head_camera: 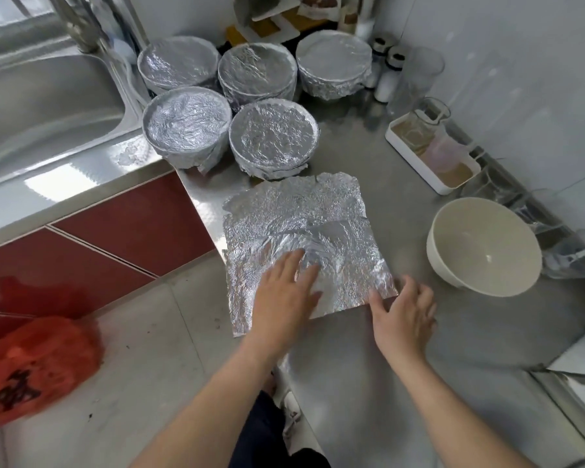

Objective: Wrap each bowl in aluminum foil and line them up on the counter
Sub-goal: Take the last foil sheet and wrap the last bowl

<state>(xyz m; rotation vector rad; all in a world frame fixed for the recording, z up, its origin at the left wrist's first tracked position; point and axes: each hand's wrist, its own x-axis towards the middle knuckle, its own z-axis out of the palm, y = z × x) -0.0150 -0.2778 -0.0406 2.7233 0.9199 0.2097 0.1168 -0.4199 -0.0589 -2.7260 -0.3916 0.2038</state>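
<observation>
A crinkled sheet of aluminum foil [304, 231] lies flat on the steel counter [368, 349], its left edge hanging past the counter's side. My left hand [284, 295] presses on the foil's near part with straight fingers. My right hand [404, 312] rests at the foil's near right corner, fingers spread and touching its edge. An unwrapped cream bowl [483, 246] stands upright to the right of the sheet. Several foil-wrapped bowls [272, 138] are grouped at the back of the counter.
A steel sink [48, 106] lies at the left. A white tray [429, 153] with glass jars, shakers and glasses lines the right wall. A red plastic bag [31, 363] lies on the floor below red cabinet doors.
</observation>
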